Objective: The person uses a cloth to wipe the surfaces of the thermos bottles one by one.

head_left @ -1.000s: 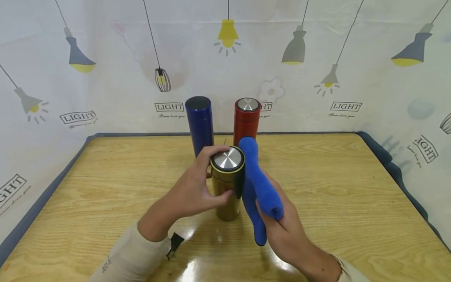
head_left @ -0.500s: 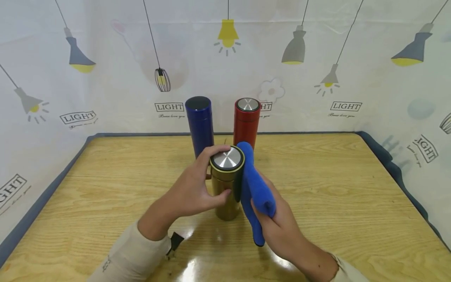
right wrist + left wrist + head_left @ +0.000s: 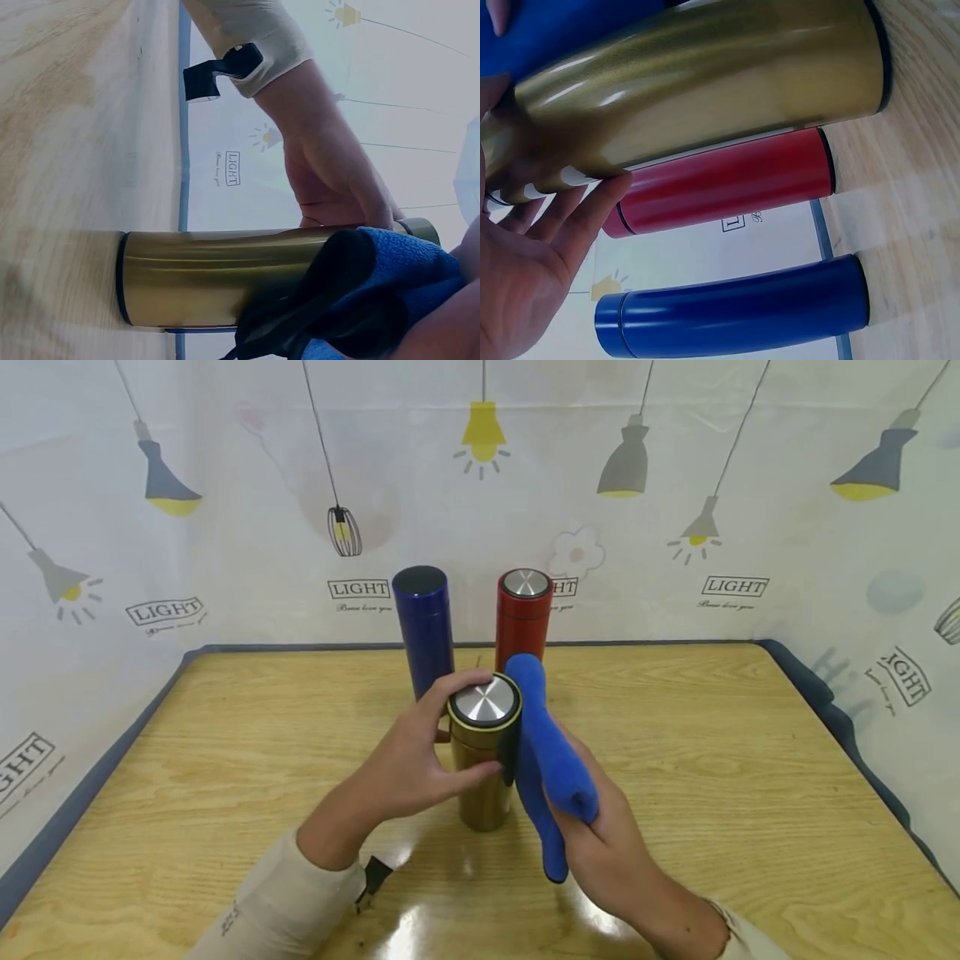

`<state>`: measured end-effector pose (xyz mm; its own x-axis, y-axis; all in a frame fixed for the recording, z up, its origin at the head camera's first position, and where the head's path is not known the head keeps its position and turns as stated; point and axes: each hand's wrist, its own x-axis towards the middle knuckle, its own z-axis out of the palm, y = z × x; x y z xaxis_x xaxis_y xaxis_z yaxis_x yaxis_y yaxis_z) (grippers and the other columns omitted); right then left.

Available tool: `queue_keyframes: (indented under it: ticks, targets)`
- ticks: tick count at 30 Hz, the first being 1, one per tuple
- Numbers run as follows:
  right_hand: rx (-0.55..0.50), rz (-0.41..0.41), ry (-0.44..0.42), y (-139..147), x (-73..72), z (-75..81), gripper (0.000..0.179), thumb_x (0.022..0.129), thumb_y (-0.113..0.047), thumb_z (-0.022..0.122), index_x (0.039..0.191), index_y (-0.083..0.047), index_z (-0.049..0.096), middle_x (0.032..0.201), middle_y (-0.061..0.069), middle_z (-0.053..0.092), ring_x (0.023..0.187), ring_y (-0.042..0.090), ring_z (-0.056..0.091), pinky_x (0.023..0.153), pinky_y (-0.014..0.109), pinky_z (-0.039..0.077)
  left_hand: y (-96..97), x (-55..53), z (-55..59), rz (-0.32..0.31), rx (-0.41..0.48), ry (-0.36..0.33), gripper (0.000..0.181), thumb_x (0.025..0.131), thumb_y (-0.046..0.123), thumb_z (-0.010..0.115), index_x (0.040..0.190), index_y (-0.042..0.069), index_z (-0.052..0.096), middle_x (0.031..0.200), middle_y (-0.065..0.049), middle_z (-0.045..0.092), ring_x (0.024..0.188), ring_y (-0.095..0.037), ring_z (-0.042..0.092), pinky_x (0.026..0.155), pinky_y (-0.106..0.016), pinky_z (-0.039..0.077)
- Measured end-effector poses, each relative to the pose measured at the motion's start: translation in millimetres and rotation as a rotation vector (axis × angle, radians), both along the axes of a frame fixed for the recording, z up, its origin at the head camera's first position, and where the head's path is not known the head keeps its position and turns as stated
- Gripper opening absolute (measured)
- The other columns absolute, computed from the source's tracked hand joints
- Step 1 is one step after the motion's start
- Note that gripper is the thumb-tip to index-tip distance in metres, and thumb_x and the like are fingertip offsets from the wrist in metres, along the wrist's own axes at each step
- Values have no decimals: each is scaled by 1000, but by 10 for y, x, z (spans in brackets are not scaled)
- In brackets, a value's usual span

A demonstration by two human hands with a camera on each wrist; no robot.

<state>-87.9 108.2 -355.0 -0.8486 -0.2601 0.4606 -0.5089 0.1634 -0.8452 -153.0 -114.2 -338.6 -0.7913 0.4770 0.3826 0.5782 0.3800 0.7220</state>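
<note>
A gold thermos with a silver-topped lid stands upright on the wooden table. My left hand grips it near the top from the left, thumb across the front and fingers behind. In my right hand is a folded blue cloth, held against the thermos's right side. The right wrist view shows the cloth lying over the upper part of the gold body. The fingers behind the cloth are mostly hidden.
Behind the gold thermos stand a blue thermos on the left and a red thermos on the right. A lamp-print backdrop surrounds the table at the back and sides.
The right hand and cloth slid a little toward me and leftward along the gold thermos, then back away again. The left hand keeps its grip, with its thumb slightly further right.
</note>
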Motion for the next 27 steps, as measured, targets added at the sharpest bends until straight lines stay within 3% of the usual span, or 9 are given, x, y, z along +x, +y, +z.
queue_keyframes:
  ticks: [3,8,10,14,18,19,22,25,27]
  targets:
    - [-2,3,8,0,3,17,65,102,3,46,158,-24,29,158,4,40,142,19,44,110,19,40,1,-9,-4,1,-6,7,90,81,20,84,151,28,29,148,-4,48,127,-23,55,81,-40,60]
    - [0,22,-50,-17,-34,1,70,101,-1,54,159,-27,24,160,5,37,143,26,41,107,39,46,25,-3,-33,38,0,47,96,78,26,87,153,26,27,146,-5,51,122,-22,58,78,-34,60]
    - [19,-11,-64,-25,-57,-17,68,100,-4,56,158,-25,28,155,6,44,138,25,48,103,41,50,45,8,-59,77,11,57,102,75,29,90,154,26,25,143,-7,55,118,-21,61,77,-32,59]
    - [26,-142,-124,-36,-66,29,45,101,-12,59,145,-9,50,131,13,65,114,23,65,93,35,56,101,24,-103,139,53,29,105,70,32,92,152,22,27,137,-7,60,114,-19,64,84,-35,58]
    - [-25,-227,-142,-62,-79,170,32,101,-14,58,130,-1,58,115,15,69,104,21,66,91,33,55,149,14,-124,156,66,-28,100,67,35,94,146,16,35,132,-3,63,118,-18,64,95,-40,56]
    - [-38,-229,-112,-74,-97,197,30,101,-13,58,129,-1,59,112,14,69,99,20,67,89,32,56,157,4,-136,158,61,-38,99,66,36,94,145,15,38,131,-2,64,117,-17,64,96,-40,55]
    - [-70,-195,18,-112,-172,271,35,100,-4,56,135,-3,56,119,12,67,103,17,65,93,26,54,167,-20,-165,158,49,-65,95,66,38,94,143,17,42,126,1,66,112,-14,66,94,-38,56]
    - [-58,-110,199,-156,-264,358,51,97,6,55,146,-6,49,140,10,59,127,20,59,108,31,47,165,-40,-187,148,40,-61,91,68,37,93,142,19,43,123,3,67,107,-11,67,91,-35,57]
    - [-13,-68,308,-183,-323,406,60,93,11,56,150,-7,44,151,8,50,142,25,46,118,40,38,158,-46,-192,145,29,-38,90,70,36,92,142,16,42,121,2,67,105,-10,68,90,-34,57]
